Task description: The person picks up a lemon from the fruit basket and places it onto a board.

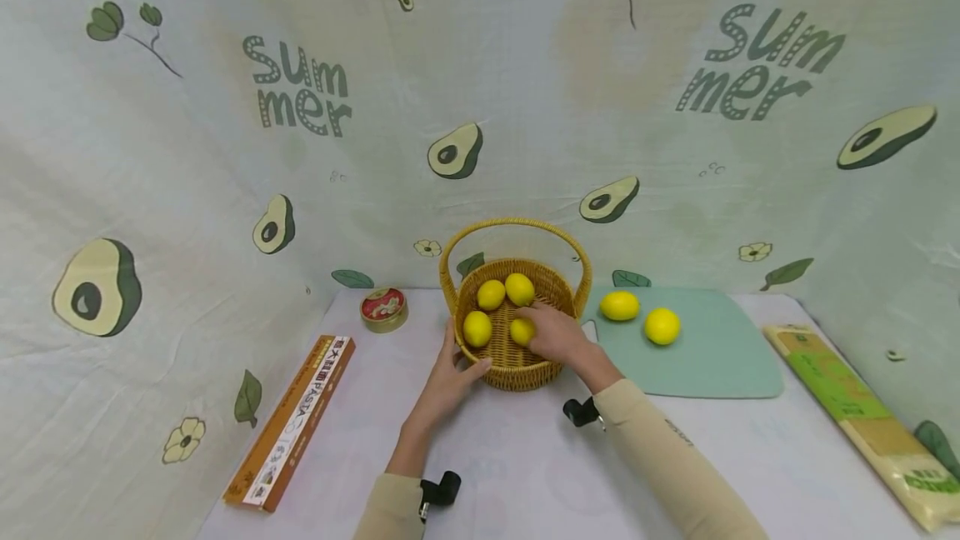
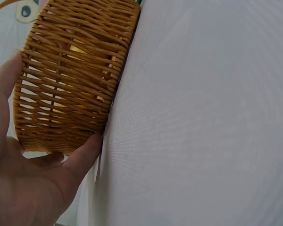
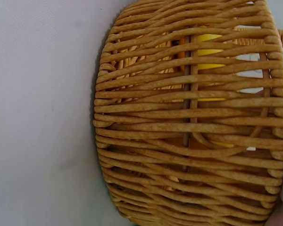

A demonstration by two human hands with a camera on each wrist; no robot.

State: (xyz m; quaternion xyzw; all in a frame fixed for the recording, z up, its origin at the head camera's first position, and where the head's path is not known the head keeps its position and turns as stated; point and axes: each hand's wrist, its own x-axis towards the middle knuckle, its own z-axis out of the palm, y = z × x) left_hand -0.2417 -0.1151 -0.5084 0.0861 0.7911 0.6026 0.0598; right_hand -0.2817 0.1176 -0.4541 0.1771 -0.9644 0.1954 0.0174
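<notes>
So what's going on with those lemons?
A person has both hands at a basket. The left hand holds its side, and the right hand reaches inside and grips a lemon. Three other lemons lie in the basket, and two more lemons are on the green mat beside it. From this moment alone, I can't tell if the gripped one is going in or coming out.
</notes>
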